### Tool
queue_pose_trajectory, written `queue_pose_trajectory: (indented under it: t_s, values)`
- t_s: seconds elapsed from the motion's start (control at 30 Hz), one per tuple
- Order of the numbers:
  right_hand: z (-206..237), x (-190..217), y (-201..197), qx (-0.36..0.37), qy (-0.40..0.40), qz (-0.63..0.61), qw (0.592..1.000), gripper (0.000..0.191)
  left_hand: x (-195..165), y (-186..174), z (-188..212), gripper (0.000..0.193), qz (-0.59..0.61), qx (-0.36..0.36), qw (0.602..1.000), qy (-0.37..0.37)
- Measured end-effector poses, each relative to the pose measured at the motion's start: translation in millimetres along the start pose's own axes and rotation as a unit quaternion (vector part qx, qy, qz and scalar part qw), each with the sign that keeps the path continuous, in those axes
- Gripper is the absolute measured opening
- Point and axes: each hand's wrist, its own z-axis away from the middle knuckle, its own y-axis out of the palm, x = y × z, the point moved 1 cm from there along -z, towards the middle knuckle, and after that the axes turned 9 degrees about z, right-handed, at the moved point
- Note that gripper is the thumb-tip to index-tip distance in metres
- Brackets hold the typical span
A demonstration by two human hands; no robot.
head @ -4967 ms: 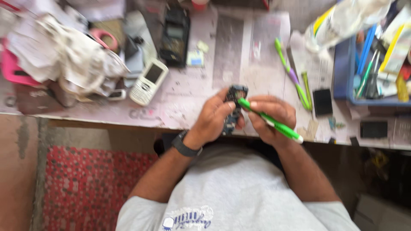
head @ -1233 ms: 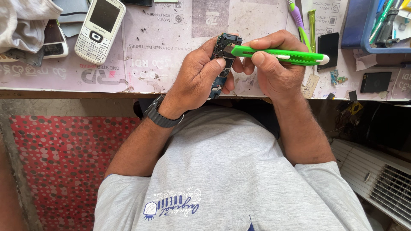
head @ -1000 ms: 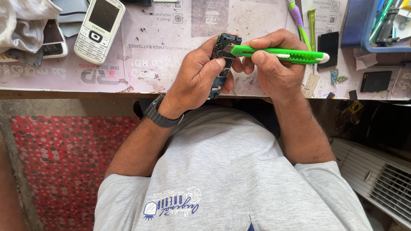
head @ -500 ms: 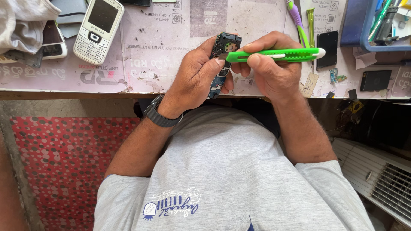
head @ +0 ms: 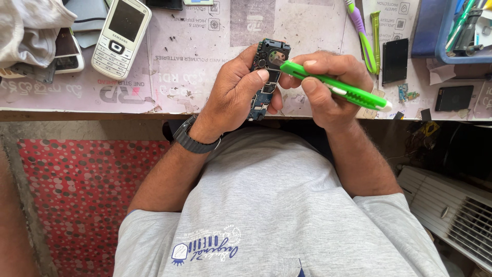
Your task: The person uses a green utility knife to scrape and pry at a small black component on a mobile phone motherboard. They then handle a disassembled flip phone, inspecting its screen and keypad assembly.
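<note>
My left hand [head: 237, 92] grips a small opened phone body [head: 267, 72] with its circuit board showing, held upright over the front edge of the workbench. My right hand [head: 328, 87] holds a bright green tool [head: 335, 88] shaped like a pen. Its tip touches the upper part of the phone board. A dark watch [head: 192, 141] sits on my left wrist.
A white keypad phone [head: 122, 36] lies at the bench's left, beside a grey cloth [head: 28, 25] over other phones. Purple and green tools [head: 365, 36], a black panel [head: 395, 60], a dark battery [head: 453, 97] and a blue tray [head: 464, 28] lie right. A white fan grille [head: 456, 215] stands below.
The green tool has tilted, its rear end dropping toward the lower right. The phone body has shifted slightly left with my left hand.
</note>
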Motion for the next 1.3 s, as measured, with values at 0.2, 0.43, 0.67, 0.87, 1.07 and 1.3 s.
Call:
queue_pose_trajectory:
  t_s: [0.2,0.43,0.67,0.87,1.07,1.3]
  values:
    - [-5,1,1,0.012,-0.029,0.075,0.997,0.018,1,-1,-3,0.037,-0.01,0.004,1.0,0.016]
    - [-9,-2,5,0.012,-0.017,0.088,0.996,0.018,2,-2,-4,0.033,-0.027,0.001,0.999,0.03]
    - [-14,10,20,0.004,-0.09,0.22,0.971,0.021,6,-4,-7,0.037,-0.096,-0.027,0.993,0.07]
    - [-3,9,33,-0.018,-0.046,0.184,0.982,0.019,8,-6,-5,0.038,-0.129,-0.052,0.987,0.082]
    - [11,-8,38,-0.091,0.093,-0.032,0.991,0.014,7,-5,-4,0.04,-0.092,-0.06,0.992,0.069]
    - [16,-14,31,-0.11,0.154,-0.159,0.969,0.014,8,-9,-6,0.043,-0.08,-0.035,0.993,0.075]
